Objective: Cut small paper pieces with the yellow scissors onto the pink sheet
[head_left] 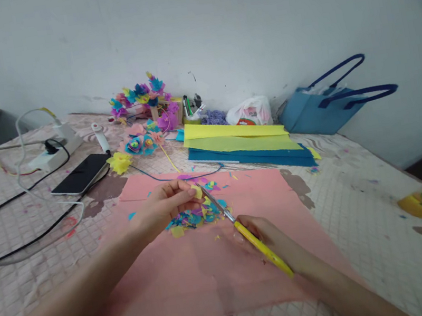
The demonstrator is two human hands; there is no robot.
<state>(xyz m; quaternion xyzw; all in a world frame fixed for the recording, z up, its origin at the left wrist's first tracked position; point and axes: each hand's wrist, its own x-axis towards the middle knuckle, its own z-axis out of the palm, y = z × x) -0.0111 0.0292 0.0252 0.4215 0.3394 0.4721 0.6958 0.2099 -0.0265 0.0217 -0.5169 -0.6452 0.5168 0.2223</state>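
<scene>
Nearest the camera, two bare forearms are reaching in over a quilted cloth (365, 219), which is lying under everything here. The right hand (265, 235) is resting low on a pink sheet (199, 283), its fingers curled around the yellow handles of the scissors (247, 232). The blades are pointing up and to the left, with only a narrow gap between them. Their tips are meeting a yellow scrap (197, 191), which the left hand (162, 205) is pinching between thumb and fingertips, just above the sheet. Right beneath that scrap, a heap of clippings (192, 217) in blue, yellow and purple is sitting on the pink sheet, between the two hands.

Further out on the left, a dark phone (79, 174) is lying face up, with black and white cables (28, 192) looping around it and running to a white power strip (55, 150). A yellow paper flower (119, 163) is lying just beside the phone.

Beyond the pink sheet, yellow sheets (235, 138) are lying stacked on blue sheets (251, 157). Behind them, near the wall (214, 29), a bunch of paper flowers (141, 97) is standing to the left, a white plastic bag (249, 112) is sitting in the middle, and a blue bag (315, 109) with dark handles is leaning to the right.
</scene>
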